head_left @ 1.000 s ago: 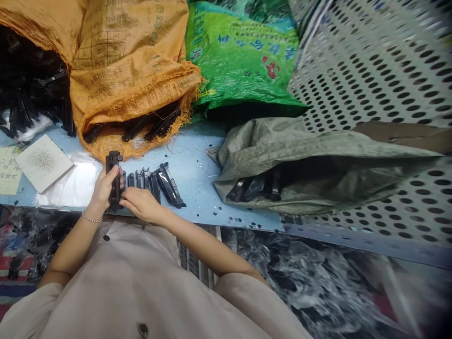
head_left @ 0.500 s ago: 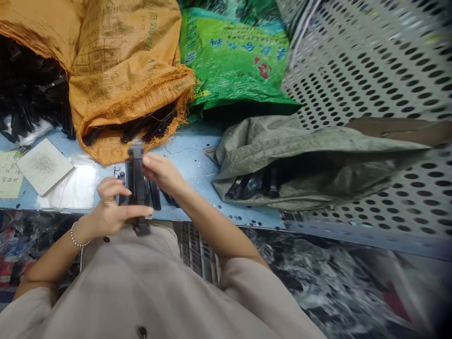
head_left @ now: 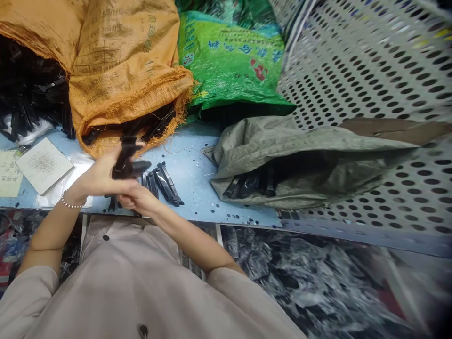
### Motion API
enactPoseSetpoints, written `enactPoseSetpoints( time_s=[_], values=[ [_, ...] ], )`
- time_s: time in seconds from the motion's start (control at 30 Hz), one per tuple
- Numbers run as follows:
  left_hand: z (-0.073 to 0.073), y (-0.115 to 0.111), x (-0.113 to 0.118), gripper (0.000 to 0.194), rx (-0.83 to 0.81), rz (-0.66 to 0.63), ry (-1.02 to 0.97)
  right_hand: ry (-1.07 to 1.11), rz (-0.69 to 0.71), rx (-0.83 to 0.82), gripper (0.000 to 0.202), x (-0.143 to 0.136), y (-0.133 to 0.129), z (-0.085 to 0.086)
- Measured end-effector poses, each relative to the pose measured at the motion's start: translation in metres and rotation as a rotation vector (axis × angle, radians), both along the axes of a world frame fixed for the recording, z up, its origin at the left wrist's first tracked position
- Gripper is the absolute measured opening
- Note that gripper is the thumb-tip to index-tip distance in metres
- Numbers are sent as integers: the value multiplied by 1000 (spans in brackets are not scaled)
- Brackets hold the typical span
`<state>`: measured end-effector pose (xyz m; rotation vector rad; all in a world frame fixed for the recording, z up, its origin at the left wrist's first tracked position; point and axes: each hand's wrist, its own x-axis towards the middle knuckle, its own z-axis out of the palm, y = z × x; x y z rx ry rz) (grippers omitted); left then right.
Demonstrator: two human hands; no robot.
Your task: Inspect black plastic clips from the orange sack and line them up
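Observation:
My left hand (head_left: 100, 176), with a beaded bracelet at the wrist, is closed around a dark, elongated black plastic part (head_left: 124, 157) that is smeared by motion. Its thumb lies across the near side of the part and its fingers reach round the far side. Just below, my right hand (head_left: 139, 197) touches the left one, fingers curled in; what they hold, if anything, is hidden. Beside the hands, several long black plastic parts (head_left: 165, 184) lie on the blue table (head_left: 197, 165). Behind them opens an orange woven sack (head_left: 130, 84) with more black parts in its mouth.
Right of the hands lies a grey-green sack (head_left: 261, 141) with black parts inside. A green printed bag (head_left: 229, 61) stands behind. At left are a square pale block (head_left: 45, 165), white plastic bags (head_left: 76, 181) and a written note (head_left: 10, 176). A perforated panel (head_left: 353, 61) borders the right.
My right hand has come down from the top of the black part to below my left hand. The left hand has moved up and closed around the part, which is now tilted.

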<state>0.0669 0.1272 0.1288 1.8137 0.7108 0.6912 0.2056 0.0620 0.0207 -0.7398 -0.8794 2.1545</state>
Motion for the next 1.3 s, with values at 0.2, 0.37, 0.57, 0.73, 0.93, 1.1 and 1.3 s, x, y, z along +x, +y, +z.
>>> enactPoseSetpoints(
  time_s=[0.2, 0.37, 0.57, 0.73, 0.93, 1.1, 1.3],
  values=[
    [-53, -32, -46, 71, -37, 374, 78, -730, 13, 540, 37, 57, 8, 10],
    [-149, -37, -61, 65, -361, 613, 162, -1378, -264, 722, 61, 106, -6, -39],
    [-171, -49, -15, 58, -452, 532, -52, -1463, -287, 733, 60, 139, -10, -65],
    [-124, -53, -24, 58, -54, 299, 121, -1249, -196, 1043, 70, 114, -11, -4],
    [-79, -70, -55, 42, 214, 65, 276, -1224, 400, 1218, 51, 51, -10, 30],
    [-119, -65, -83, 13, 9, 619, 212, -1454, 381, 1061, 27, 48, 7, 13],
    [-161, -76, -74, 11, 50, 745, 226, -1409, 361, 1047, 56, 34, 2, 8]
  ],
)
